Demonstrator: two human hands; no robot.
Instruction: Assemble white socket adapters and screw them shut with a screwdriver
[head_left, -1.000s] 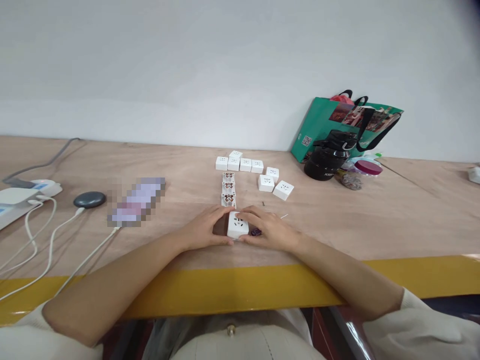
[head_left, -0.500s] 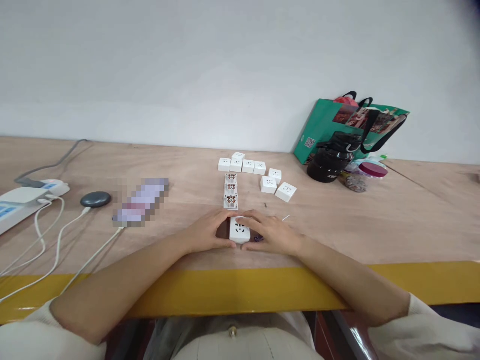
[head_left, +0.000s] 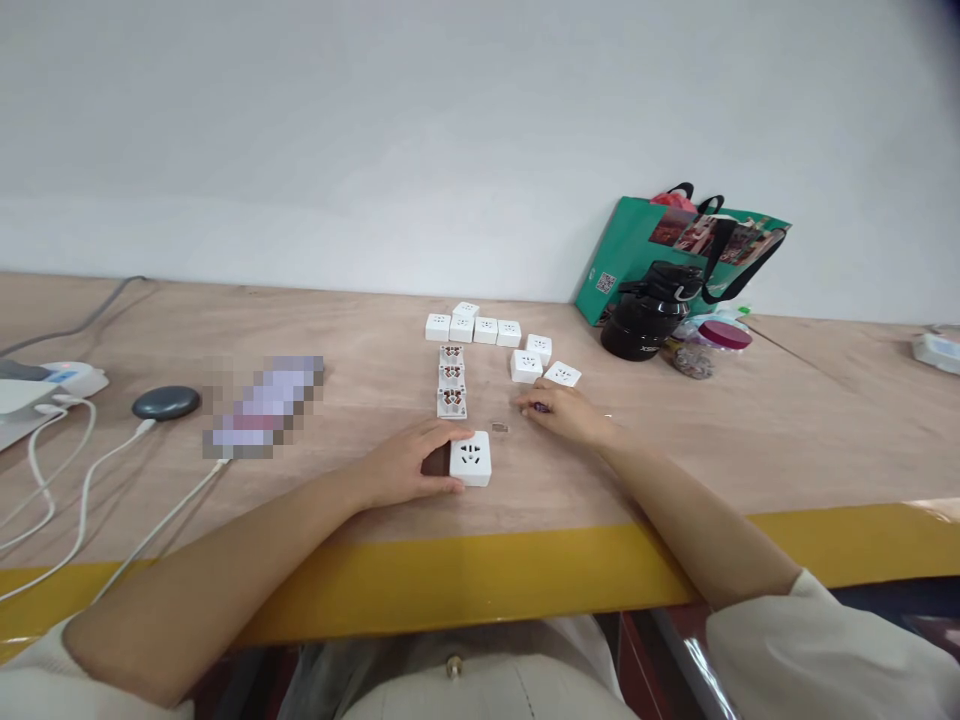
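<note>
A white wall-socket block (head_left: 470,462) lies face up near the table's front. My left hand (head_left: 409,465) grips its left side, with the thumb at the front and the fingers at the back. My right hand (head_left: 566,412) rests on the table farther back and to the right, its fingers curled around the dark purple handle (head_left: 540,407) of what looks like a screwdriver. A thin light tip (head_left: 607,416) shows beyond this hand. The right fingertips touch the tabletop; anything small under them is hidden. Between the hands lies a small metallic piece (head_left: 499,428).
Three open socket inserts (head_left: 451,375) with copper contacts stand in a column beyond the block. Several white sockets (head_left: 486,331) sit behind and to the right. A black flask (head_left: 637,325), green bag (head_left: 626,235), phone (head_left: 266,405) and cabled dark puck (head_left: 165,403) are farther out.
My right hand has left the socket block and moved back and right, carrying the dark-handled tool. My left hand stays on the block. The view has shifted slightly right.
</note>
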